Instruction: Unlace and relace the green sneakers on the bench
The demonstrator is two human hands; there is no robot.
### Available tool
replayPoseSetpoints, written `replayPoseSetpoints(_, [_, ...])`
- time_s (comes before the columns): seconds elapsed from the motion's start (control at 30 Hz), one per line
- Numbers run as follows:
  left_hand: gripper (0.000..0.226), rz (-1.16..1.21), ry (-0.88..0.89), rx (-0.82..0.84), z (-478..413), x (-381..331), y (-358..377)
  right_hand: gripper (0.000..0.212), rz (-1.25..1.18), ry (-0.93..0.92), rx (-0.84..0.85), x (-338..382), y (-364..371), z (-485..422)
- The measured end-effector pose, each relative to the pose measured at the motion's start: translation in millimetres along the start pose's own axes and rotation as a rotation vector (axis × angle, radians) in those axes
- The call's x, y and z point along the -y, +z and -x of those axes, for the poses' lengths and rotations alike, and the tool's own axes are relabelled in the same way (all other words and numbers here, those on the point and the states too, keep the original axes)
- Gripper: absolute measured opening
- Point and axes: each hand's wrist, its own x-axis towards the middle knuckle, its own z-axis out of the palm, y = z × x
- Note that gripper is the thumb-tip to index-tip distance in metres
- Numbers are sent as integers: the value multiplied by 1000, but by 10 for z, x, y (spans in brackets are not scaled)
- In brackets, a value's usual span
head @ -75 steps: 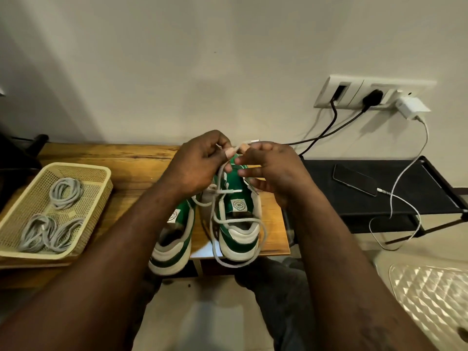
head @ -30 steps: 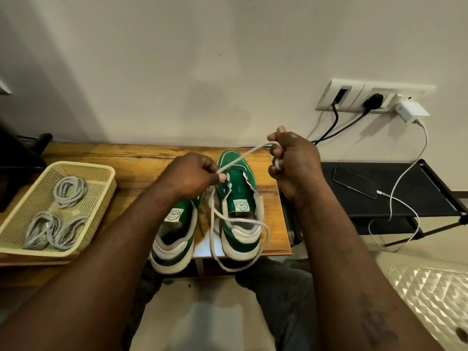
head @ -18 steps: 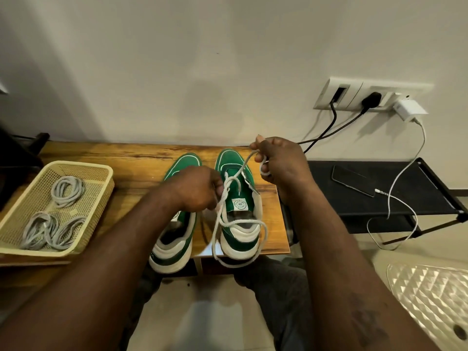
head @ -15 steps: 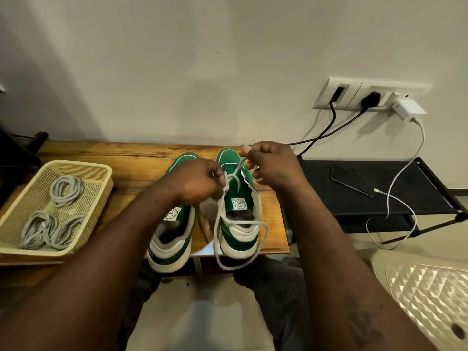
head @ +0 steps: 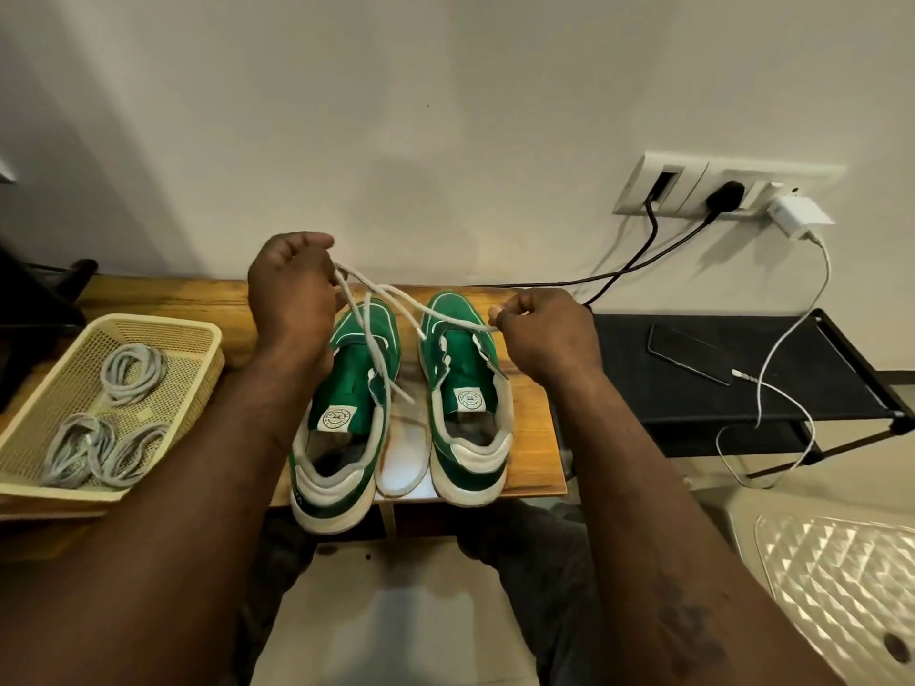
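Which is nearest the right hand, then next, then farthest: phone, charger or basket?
1. Phone, just to the right of the right hand.
2. Charger, higher up, far right.
3. Basket, far left, past both sneakers.

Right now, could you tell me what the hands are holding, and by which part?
One white shoelace: the left hand grips its gathered strands, and the right hand pinches the stretch running across.

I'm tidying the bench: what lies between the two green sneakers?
In the head view, a pale flat insole-shaped piece lies on the bench between the left sneaker and right sneaker; a loose end of the white lace hangs over the gap.
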Motion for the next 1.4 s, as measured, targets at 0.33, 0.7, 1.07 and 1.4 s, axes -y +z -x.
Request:
replayPoseSetpoints(0.33, [29,157,-193,-85,-77,28,-71,25,-180,64,-468,-21,-264,-4])
replayPoseSetpoints(0.7, [34,713,-48,590,147,-354,-3,22,-284,-80,-351,32,-200,-9])
replayPoseSetpoints(1.07, [24,-757,561,183,234,-77,56,18,-211,-78,-298,41,-200,-10])
replayPoseSetpoints(1.4, [45,-1479,337,814,674,384,355,17,-51,-42,123,-91,-163,-1])
